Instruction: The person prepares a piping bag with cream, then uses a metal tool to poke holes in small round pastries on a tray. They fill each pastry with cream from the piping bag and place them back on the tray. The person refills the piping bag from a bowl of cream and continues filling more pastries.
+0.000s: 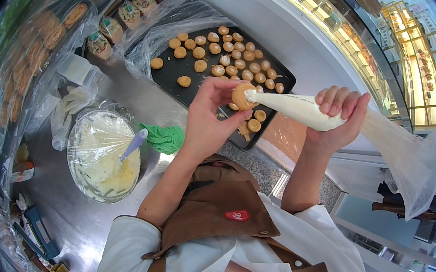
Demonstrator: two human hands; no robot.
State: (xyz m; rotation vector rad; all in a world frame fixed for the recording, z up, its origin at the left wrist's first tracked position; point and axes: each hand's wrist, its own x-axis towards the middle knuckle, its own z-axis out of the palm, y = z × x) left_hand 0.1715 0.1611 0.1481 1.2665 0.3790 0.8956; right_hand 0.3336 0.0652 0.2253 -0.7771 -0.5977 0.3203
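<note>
Between the thumb and fingers of my left hand [211,116] is a small round cream puff [243,96]. My right hand [335,118] squeezes a clear piping bag [297,109] of pale cream, its loose upper end trailing to the right. The bag's tip meets the puff, and a dab of white cream shows there. Beneath my hands lies a black baking tray [173,96] with many more puffs. Several on its far right side carry white cream spots, while those at the left look plain. A few puffs near the tray's front corner sit beside a broken, crumbly piece [244,131].
Left of me, a plastic-covered bowl of cream [103,159] holds a purple-handled utensil [133,145], beside a green cloth [164,138]. Plastic gloves [73,101], wrapped pastries [31,53] and packaged items [109,29] stand farther off. A lit display case [335,23] borders the right. Another person is at lower left.
</note>
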